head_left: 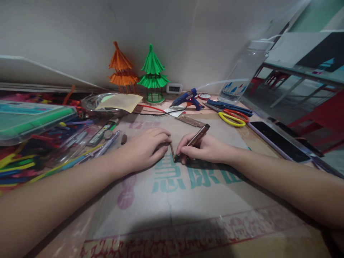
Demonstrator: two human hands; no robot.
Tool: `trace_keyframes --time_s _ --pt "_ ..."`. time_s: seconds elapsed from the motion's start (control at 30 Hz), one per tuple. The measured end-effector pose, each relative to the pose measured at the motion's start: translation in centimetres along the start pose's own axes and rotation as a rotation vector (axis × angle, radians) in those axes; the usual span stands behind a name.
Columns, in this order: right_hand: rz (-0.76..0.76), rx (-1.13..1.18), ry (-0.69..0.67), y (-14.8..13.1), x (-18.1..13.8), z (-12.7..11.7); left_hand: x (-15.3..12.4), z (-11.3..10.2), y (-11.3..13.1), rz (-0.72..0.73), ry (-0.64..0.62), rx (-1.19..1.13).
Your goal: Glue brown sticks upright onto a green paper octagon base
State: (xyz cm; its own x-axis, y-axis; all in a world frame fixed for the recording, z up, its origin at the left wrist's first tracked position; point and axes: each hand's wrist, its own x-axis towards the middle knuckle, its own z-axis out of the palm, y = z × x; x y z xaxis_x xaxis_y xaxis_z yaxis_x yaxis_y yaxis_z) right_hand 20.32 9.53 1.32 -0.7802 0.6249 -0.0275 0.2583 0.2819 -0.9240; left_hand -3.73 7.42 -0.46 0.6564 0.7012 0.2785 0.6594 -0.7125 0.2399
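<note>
Where the tabletop comes nearest, a printed sheet with a red border and green lettering is spread out. Above its lettering, the right hand has its fingers wrapped around a brown marker, dark tip down at the near end of a thin stick. The left hand rests palm down, its fingers closed on the stick's far end, though the exact contact is partly hidden. For even colour, it seems best to draw the tip lengthwise with light pressure, roll the stick slightly between strokes and keep the pinch off wet ink, since so slim a piece could spin or slip. Just beyond the left wrist sits what looks like a cap; farther off lie loose sticks, then a blue glue gun, with a green pagoda model and an orange pagoda model by the wall.
</note>
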Motion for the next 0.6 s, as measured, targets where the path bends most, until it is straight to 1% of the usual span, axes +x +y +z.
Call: trace_keyframes --time_s 0.1,0.2,0.27,0.3,0.33,0.43,0.47,0.53,0.6 --pt "-0.024 -0.005 0.021 0.1 0.1 0.0 0.0 0.0 0.0 -0.002 0.004 -0.003" --pt "-0.009 -0.005 -0.013 0.2 0.1 0.1 0.1 0.0 0.0 -0.007 -0.009 -0.009" --pt "-0.005 -0.001 0.003 0.3 0.2 0.0 0.1 0.0 0.0 -0.019 -0.022 0.001" --pt "-0.012 0.002 0.056 0.4 0.4 0.0 0.1 0.1 0.0 -0.031 -0.021 0.013" --pt "-0.02 0.0 0.139 0.5 0.5 -0.1 0.0 0.1 0.0 -0.047 -0.017 0.028" --pt "-0.051 -0.031 0.457 0.8 1.1 -0.4 0.0 0.1 -0.1 -0.105 0.017 0.064" --pt "-0.066 -0.046 0.534 0.8 1.2 -0.6 0.0 0.1 -0.1 -0.117 0.03 0.072" --pt "-0.111 -0.079 0.614 1.0 1.4 -0.7 0.1 -0.1 -0.1 -0.125 0.057 0.097" --pt "-0.152 -0.121 0.639 1.2 1.5 -0.7 0.2 -0.3 0.2 -0.125 0.051 0.157"
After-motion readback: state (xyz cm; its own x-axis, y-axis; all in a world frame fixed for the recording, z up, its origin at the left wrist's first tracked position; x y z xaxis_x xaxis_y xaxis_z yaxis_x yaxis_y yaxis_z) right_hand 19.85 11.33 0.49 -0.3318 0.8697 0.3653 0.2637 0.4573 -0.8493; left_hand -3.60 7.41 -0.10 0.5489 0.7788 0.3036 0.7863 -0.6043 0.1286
